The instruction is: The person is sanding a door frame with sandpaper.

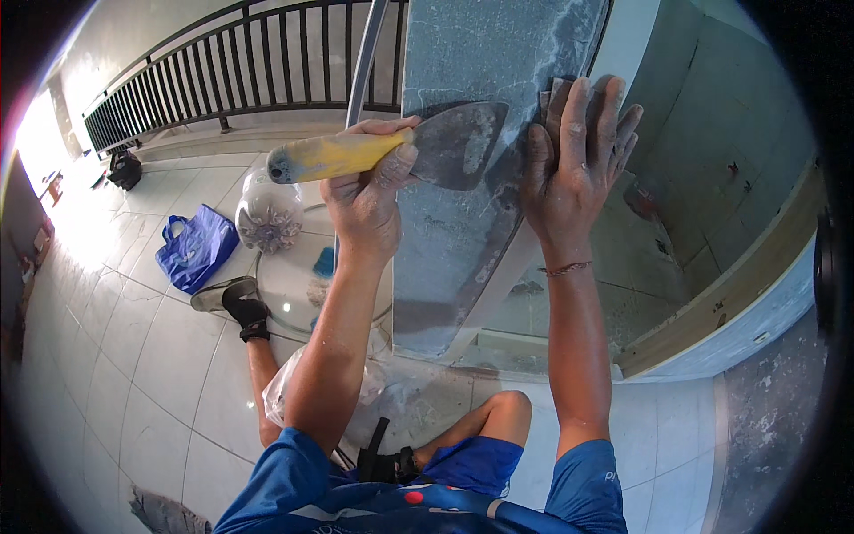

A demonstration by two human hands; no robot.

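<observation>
My left hand [372,191] is closed around the yellow handle of a putty knife [342,158]. Its wide, dusty metal blade lies across the face of a grey, plaster-streaked panel [463,267]. At that panel's right edge, my right hand [574,173] presses with its fingers stretched upward. A small flat grey-brown piece [553,100] shows between its thumb and index finger; its kind is unclear and most of it is hidden. White dust coats both hands.
A black metal railing [258,67] runs along the far left. On the tiled floor lie a blue bag [197,249] and a clear plastic container [267,214]. A round glass top [298,285] stands beside my leg. A curved ledge [721,311] bounds the recess at right.
</observation>
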